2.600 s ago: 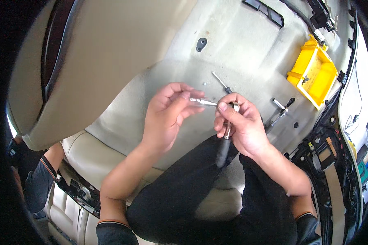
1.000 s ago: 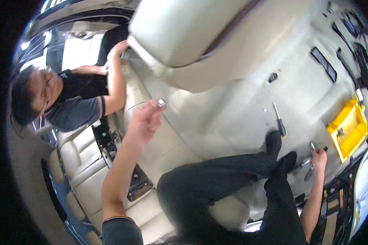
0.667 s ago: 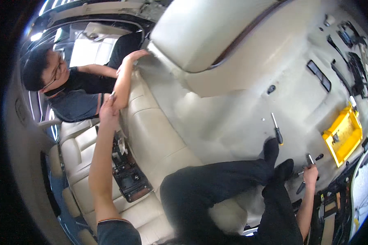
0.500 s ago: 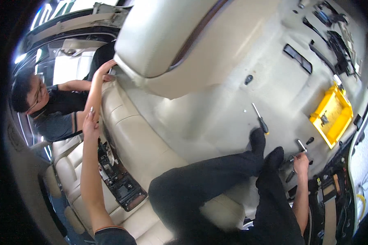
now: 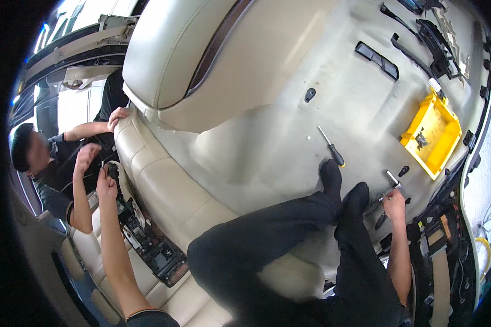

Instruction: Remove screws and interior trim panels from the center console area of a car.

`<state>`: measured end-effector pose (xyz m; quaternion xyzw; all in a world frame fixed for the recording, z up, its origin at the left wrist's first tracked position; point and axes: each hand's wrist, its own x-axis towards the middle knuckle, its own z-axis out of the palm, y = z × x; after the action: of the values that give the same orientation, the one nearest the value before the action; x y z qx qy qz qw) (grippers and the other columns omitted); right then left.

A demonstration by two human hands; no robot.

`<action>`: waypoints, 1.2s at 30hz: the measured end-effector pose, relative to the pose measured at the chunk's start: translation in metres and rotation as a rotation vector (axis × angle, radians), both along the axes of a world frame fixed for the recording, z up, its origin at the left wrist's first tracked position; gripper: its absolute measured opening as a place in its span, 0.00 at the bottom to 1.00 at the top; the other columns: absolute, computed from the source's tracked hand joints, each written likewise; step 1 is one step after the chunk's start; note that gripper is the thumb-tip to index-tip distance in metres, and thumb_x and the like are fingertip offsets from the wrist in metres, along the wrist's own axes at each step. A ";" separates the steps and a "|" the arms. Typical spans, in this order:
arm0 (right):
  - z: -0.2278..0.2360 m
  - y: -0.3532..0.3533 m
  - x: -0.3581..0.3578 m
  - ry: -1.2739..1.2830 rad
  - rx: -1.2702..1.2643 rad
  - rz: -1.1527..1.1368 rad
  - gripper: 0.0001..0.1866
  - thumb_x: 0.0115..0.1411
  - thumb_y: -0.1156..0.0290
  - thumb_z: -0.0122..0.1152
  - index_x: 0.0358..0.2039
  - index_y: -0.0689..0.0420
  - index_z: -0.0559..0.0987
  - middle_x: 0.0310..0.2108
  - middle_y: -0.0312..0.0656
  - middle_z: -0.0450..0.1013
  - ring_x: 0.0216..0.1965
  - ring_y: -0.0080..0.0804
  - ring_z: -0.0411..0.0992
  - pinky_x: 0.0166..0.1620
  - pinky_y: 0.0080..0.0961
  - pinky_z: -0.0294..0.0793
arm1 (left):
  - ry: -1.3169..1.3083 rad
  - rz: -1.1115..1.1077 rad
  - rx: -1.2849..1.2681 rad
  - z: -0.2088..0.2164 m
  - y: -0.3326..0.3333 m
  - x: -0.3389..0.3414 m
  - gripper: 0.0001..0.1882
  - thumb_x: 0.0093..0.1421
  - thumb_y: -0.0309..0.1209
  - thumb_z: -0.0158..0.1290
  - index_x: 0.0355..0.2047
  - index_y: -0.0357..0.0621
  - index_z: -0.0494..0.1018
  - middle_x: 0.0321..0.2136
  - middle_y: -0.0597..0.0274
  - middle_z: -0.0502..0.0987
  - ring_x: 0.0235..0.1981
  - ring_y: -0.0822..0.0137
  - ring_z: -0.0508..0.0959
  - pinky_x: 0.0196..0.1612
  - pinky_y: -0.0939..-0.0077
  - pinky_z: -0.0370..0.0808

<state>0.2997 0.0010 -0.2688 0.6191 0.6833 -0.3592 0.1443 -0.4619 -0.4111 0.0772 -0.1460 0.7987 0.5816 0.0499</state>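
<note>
My left hand [image 5: 107, 184] is raised at the left, its fingers closed on a small slim metal piece [image 5: 102, 163] whose tip sticks up. Just beyond it is a co-worker's hand [image 5: 86, 157], smeared by motion. Beneath my left hand, a long black panel with electronics [image 5: 155, 253] lies on the beige seat. At the right, my right hand [image 5: 394, 206] closes around what looks like a socket wrench [image 5: 393, 179] low over the floor. Its silver end shows above my fingers, and a dark handle [image 5: 381, 220] shows below them.
A screwdriver [image 5: 331, 147] lies on the floor beyond my feet. A yellow bin [image 5: 432, 133] with small dark parts stands at the right. Black trim pieces [image 5: 436, 49] lie at the far right. A beige seatback [image 5: 174, 54] rises ahead; the co-worker's other hand [image 5: 117, 117] rests on the seat edge.
The co-worker's outstretched arm has drawn back from the seatback to near my left hand. My left hand sits lower and further left in the picture; the whole view has shifted. My right hand keeps its grip.
</note>
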 end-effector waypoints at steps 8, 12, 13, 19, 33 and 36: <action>-0.003 -0.002 0.004 0.025 -0.005 0.026 0.11 0.49 0.71 0.62 0.31 0.64 0.75 0.31 0.57 0.75 0.38 0.54 0.74 0.42 0.41 0.72 | 0.022 0.003 0.101 -0.004 -0.015 0.002 0.08 0.66 0.35 0.47 0.42 0.49 0.71 0.40 0.71 0.78 0.11 0.83 0.53 0.13 0.87 0.50; -0.002 -0.003 0.003 0.022 -0.037 0.004 0.11 0.51 0.71 0.62 0.31 0.64 0.74 0.32 0.57 0.75 0.38 0.55 0.73 0.42 0.42 0.71 | -0.007 -0.093 0.183 -0.005 -0.021 0.005 0.07 0.67 0.34 0.47 0.42 0.50 0.71 0.39 0.72 0.77 0.13 0.82 0.54 0.13 0.87 0.50; -0.001 -0.003 0.002 0.008 -0.050 -0.006 0.10 0.52 0.71 0.63 0.31 0.63 0.74 0.32 0.57 0.75 0.39 0.56 0.73 0.43 0.43 0.71 | -0.009 -0.091 0.181 -0.005 -0.018 0.008 0.07 0.67 0.34 0.47 0.42 0.50 0.71 0.39 0.72 0.77 0.13 0.82 0.54 0.13 0.87 0.50; -0.005 -0.008 0.001 0.018 -0.023 0.026 0.11 0.51 0.71 0.61 0.32 0.63 0.74 0.33 0.58 0.75 0.39 0.55 0.73 0.43 0.42 0.71 | 0.040 -0.102 0.220 0.017 -0.003 0.010 0.08 0.65 0.35 0.49 0.40 0.47 0.74 0.38 0.71 0.78 0.13 0.83 0.54 0.14 0.88 0.50; 0.006 0.024 -0.099 0.122 0.114 0.277 0.06 0.51 0.74 0.60 0.31 0.61 0.77 0.32 0.55 0.73 0.37 0.54 0.73 0.42 0.41 0.71 | -1.026 -0.787 0.347 -0.160 0.305 0.339 0.08 0.62 0.30 0.47 0.38 0.40 0.71 0.26 0.68 0.68 0.27 0.75 0.66 0.31 0.79 0.65; -0.001 0.043 -0.114 0.210 0.143 0.324 0.07 0.52 0.74 0.60 0.32 0.60 0.78 0.31 0.54 0.73 0.36 0.54 0.73 0.42 0.40 0.72 | -0.999 -0.780 0.563 -0.196 0.308 0.329 0.09 0.60 0.25 0.46 0.40 0.37 0.71 0.30 0.64 0.70 0.31 0.72 0.67 0.36 0.76 0.65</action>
<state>0.1862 0.0445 -0.2695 0.4687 0.8091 -0.3445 0.0838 -0.1331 -0.1036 -0.1190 -0.0799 0.4930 0.5693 0.6530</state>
